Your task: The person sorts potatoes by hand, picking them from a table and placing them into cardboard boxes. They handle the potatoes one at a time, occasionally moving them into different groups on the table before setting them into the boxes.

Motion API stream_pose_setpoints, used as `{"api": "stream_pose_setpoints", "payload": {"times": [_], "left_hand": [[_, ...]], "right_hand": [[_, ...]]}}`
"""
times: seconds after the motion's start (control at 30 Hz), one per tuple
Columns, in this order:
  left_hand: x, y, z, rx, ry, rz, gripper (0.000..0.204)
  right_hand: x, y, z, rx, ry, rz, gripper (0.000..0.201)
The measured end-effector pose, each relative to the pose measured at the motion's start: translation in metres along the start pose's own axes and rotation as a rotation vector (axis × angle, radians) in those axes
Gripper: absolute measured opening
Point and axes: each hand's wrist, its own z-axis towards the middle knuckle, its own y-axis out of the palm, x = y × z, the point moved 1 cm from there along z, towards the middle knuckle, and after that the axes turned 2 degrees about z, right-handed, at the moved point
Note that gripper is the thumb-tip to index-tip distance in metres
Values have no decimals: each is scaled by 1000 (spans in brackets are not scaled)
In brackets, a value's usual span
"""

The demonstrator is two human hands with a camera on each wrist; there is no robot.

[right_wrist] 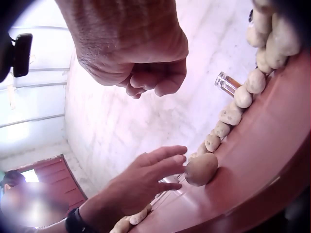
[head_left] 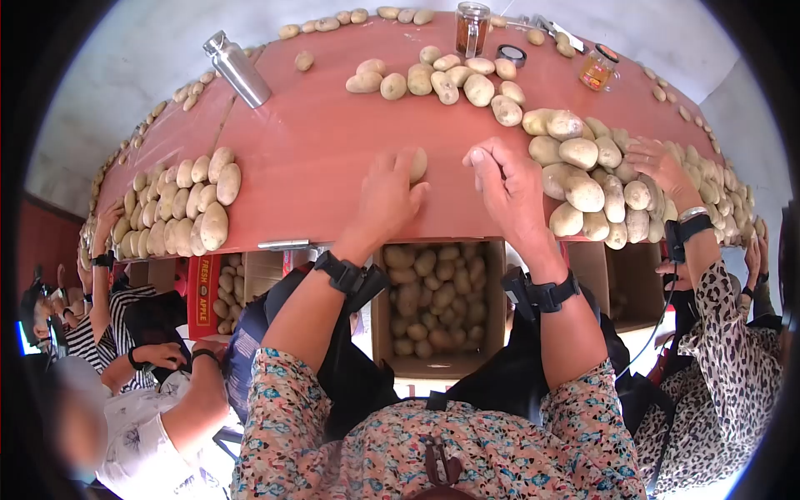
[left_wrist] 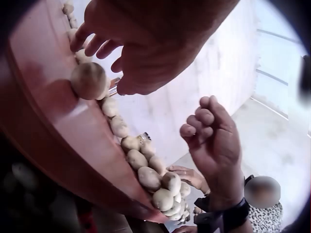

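At frame centre, over a red table (head_left: 317, 150) ringed with potato heaps, a person's left hand (head_left: 385, 196) lay flat-fingered against a lone potato (head_left: 417, 164); the right hand (head_left: 508, 187) hovered curled, holding nothing. Sorting seemed underway; closing fingers round that potato likely came next.

One red tabletop (head_left: 317, 158) carries potatoes past counting, heaped in three big piles. One lone potato (head_left: 417, 164) lies apart at its near edge. There is one steel bottle (head_left: 237, 68), two glass jars (head_left: 472, 29) (head_left: 599, 68) and one round black lid (head_left: 511, 55). Below the edge stand three cardboard boxes (head_left: 379, 317), two showing potatoes inside
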Motion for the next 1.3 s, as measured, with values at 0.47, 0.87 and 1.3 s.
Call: {"api": "stream_pose_setpoints", "payload": {"times": [0.47,0.87,1.3], "left_hand": [[12,-19,-2,-274,-157,-107,44],[21,78,-114,-815,-951,-676,49],[-87,140,-138,-603,221,609,43]], "right_hand": [[1,2,-2,-1,-8,-17,13],[0,4,-5,41,-61,-15,12],[-3,-1,-9,-16,-129,-72,10]]}}
